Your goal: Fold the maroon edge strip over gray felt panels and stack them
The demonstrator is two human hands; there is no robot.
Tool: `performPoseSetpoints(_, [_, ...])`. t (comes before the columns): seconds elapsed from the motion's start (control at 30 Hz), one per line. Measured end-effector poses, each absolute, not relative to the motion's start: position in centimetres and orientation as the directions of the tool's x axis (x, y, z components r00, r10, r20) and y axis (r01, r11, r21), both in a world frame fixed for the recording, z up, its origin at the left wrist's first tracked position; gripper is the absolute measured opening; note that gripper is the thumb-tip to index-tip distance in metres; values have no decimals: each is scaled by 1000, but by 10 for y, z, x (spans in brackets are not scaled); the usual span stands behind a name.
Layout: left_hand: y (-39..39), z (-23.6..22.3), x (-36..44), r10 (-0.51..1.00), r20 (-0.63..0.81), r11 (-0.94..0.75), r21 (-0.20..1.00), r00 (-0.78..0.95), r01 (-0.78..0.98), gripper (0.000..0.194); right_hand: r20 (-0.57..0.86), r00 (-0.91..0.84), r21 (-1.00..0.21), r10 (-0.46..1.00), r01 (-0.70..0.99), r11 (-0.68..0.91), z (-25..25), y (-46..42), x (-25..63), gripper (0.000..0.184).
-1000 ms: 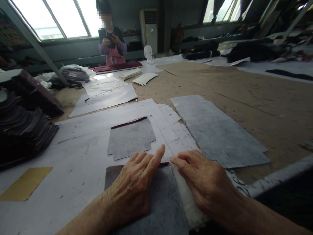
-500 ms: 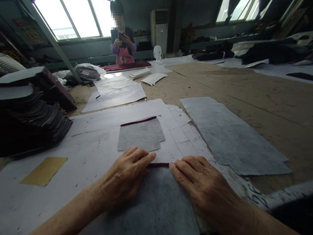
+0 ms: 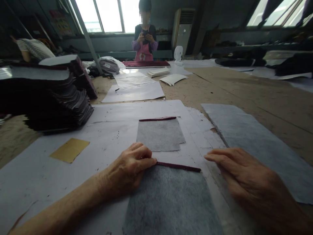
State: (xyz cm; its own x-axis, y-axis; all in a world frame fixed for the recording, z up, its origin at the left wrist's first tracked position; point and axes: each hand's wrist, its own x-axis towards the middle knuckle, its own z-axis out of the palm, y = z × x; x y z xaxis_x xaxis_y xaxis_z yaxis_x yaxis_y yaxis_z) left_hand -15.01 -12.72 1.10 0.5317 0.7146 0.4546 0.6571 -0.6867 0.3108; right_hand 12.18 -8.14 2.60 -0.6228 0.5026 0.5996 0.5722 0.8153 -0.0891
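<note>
A large grey fabric piece (image 3: 168, 199) lies in front of me, its far edge turned over into a narrow dark red strip (image 3: 181, 166). My left hand (image 3: 129, 166) is at the far left corner of this piece, thumb and bent fingers closed on the folded edge. Off to the right, clear of the fabric, my right hand (image 3: 246, 176) has its fingers stretched out and holds nothing visible. Beyond the left hand rests a smaller grey fabric piece (image 3: 160, 135), also with a dark red strip along its far edge and a notch at its lower right.
White paper (image 3: 110, 137) covers the table here, with a tan card (image 3: 70, 150) on it. Tall stacks of dark fabric (image 3: 61, 111) stand at left. Another grey piece (image 3: 259, 143) lies at right. Across the table a person (image 3: 144, 39) holds a phone, near a small white fan (image 3: 178, 54).
My right hand has let go of the folded edge and moved right, uncovering the strip's right end. The left hand stays at the left corner. The view has swung left.
</note>
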Motion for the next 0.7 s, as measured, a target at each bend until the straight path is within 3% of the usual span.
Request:
performPoseSetpoints(0.1, [-129, 11, -149, 688, 468, -704, 245, 555, 666, 29, 614, -654, -106, 443, 487, 867, 26, -87, 93, 27])
performPoseSetpoints(0.23, [-129, 10, -148, 655, 475, -727, 185, 587, 662, 26, 531, -714, -186, 456, 427, 885, 16, -97, 51, 31])
performPoseSetpoints(0.43, [-131, 11, -154, 683, 395, -720, 222, 614, 658, 29, 519, -780, 21, 349, 420, 907, 6, -105, 42, 32])
performPoseSetpoints(0.57, [-134, 11, -166, 711, 415, -695, 288, 568, 659, 34, 515, -790, 34, 333, 407, 913, 6, -105, 43, 32])
performPoseSetpoints(0.7, [-135, 11, -173, 709, 432, -693, 281, 557, 664, 34, 524, -792, 40, 313, 389, 920, 6, -103, 44, 30])
